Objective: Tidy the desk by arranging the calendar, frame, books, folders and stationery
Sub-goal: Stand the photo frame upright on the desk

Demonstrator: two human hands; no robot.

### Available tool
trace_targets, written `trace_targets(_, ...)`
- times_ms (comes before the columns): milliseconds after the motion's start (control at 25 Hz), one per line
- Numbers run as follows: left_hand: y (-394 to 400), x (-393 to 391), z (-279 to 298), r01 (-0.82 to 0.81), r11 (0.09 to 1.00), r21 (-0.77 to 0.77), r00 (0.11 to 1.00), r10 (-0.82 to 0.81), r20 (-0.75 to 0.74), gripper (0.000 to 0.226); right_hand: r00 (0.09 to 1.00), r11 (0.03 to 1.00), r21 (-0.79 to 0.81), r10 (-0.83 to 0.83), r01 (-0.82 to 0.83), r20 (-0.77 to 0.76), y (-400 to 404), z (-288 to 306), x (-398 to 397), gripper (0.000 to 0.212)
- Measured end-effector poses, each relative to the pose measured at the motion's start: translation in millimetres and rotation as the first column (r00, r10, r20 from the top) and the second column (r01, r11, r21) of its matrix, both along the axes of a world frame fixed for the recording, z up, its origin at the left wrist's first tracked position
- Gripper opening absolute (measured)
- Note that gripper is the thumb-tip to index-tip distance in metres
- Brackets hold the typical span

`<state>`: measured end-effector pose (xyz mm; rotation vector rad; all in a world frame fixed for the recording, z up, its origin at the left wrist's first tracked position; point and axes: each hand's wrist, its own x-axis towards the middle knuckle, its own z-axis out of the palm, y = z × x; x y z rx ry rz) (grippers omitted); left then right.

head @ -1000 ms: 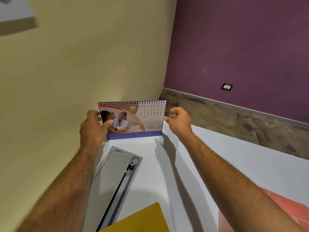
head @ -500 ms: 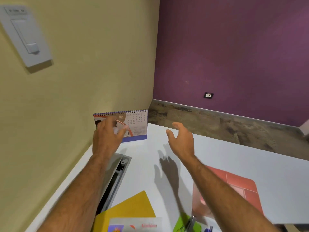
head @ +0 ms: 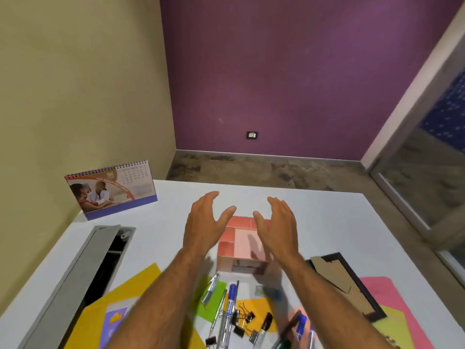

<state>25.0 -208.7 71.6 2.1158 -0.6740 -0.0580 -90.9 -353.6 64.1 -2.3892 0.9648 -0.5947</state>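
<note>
The spiral desk calendar [head: 113, 190] stands upright at the desk's far left corner against the yellow wall. My left hand [head: 205, 224] and my right hand [head: 278, 225] hover open on either side of a pink desk organiser [head: 241, 244] with several compartments, not touching it. A black picture frame [head: 344, 283] lies face down at the right, its cardboard back up. Pens, markers and binder clips [head: 239, 313] lie scattered near the front. A yellow folder [head: 120, 295], a green sheet [head: 214, 298] and a pink folder [head: 387, 293] lie flat.
A grey cable-tray lid [head: 83, 268] stands open along the desk's left edge, exposing a dark slot. The white desk [head: 327, 217] extends right to its edge. A book with a purple cover [head: 113, 323] lies on the yellow folder. A glass door stands at the right.
Both hands left the calendar and moved right and nearer, now flanking the pink organiser. The view tilted down and right, showing the stationery and frame.
</note>
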Motion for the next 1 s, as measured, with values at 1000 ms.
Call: trace_targets(1000, -157, -294, -128, 0.32, 0.945, -0.074, 0.515, -0.239, -0.823, 0.098, 0.775, 0.791, 0.269, -0.362, 0.549, -0.518, -120, -115, -263, 0.068)
